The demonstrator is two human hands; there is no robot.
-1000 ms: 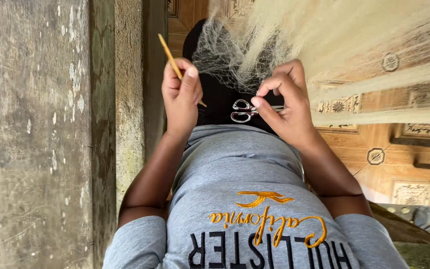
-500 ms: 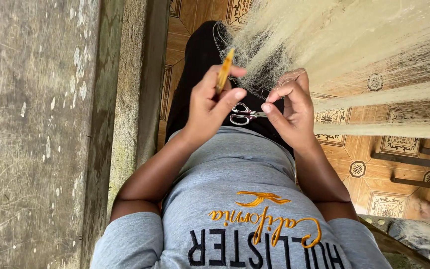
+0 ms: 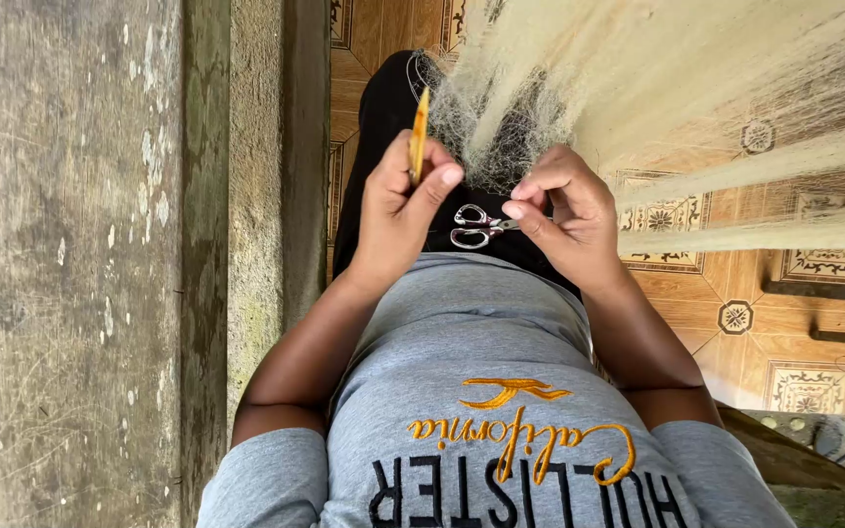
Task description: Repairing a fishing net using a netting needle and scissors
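- Netting needle (image 3: 420,132): now upright, clamped in left hand (image 3: 398,210) grip; a second ago slanted left.
- Right hand (image 3: 564,220) pinches fishing net (image 3: 501,137), beside scissors (image 3: 476,227) on lap.

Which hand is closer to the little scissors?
The right hand: its fingers pinch the blade end of the scissors. The left hand sits just beside the handle loops, apart from them, holding a yellow stick.
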